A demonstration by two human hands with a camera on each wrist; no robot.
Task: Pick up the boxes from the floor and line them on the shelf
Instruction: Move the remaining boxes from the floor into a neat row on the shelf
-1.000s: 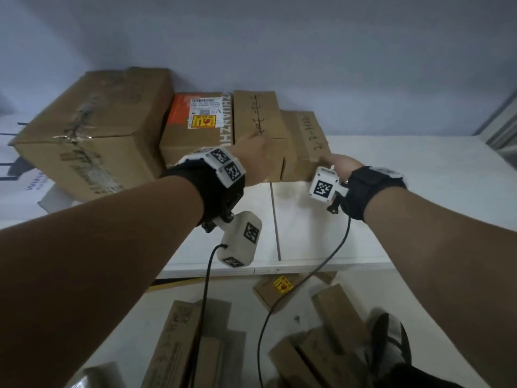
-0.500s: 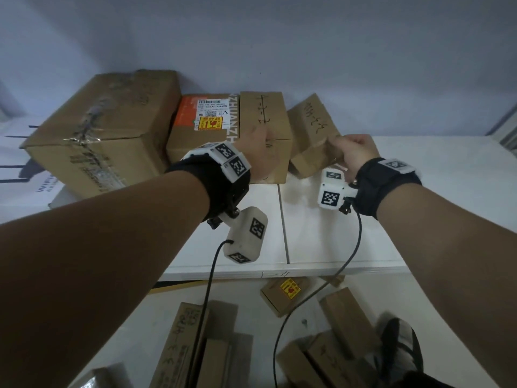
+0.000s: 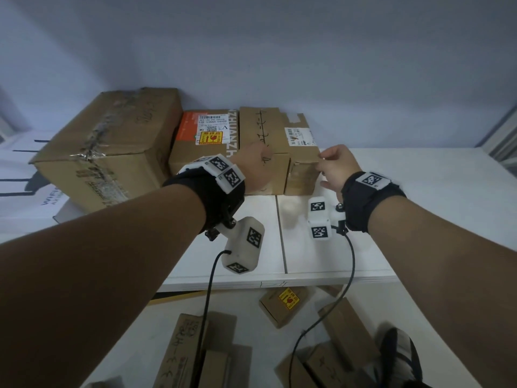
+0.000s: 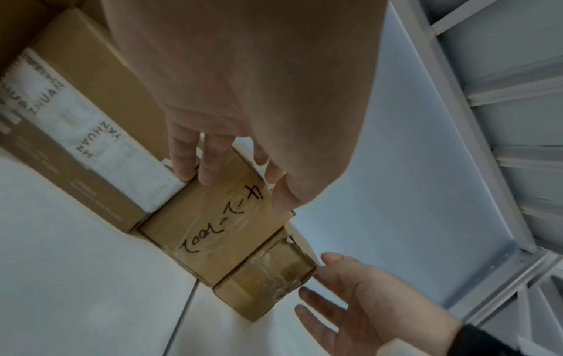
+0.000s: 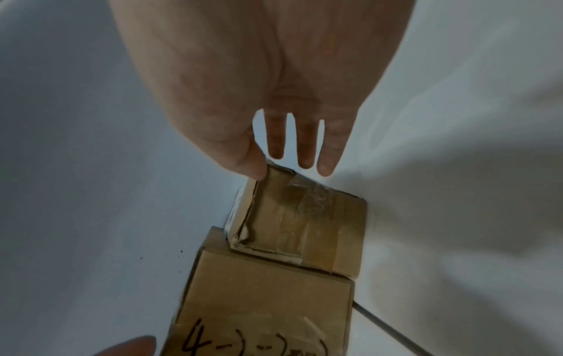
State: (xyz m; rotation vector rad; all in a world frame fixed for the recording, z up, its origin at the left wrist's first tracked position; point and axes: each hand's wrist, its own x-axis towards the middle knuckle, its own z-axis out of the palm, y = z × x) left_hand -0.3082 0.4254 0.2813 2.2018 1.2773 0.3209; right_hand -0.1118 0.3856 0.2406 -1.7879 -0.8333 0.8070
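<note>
Squaring the labelled box (image 3: 302, 175) into the shelf (image 3: 419, 205) row.
Both hands are open: left hand (image 3: 257, 166) steadies the handwritten box (image 3: 260, 121), right hand (image 3: 335, 163) thumb touches a corner; overpushing could skew neighbours.

Dim, bluish light; wide-angle edge distortion

Odds and ends around the storeroom corner

A bare, pale blue-grey wall (image 3: 279, 51) fills everything from 10 to 2 o'clock. At 9 o'clock lies a white printed board (image 3: 25, 191) with black bars and grey "WIFI" lettering, partly hidden. Grey metal framing (image 3: 503, 130) slants in at the 3 o'clock edge. Down at 5 o'clock, a black-and-white shoe (image 3: 390, 351) pokes into view.
</note>
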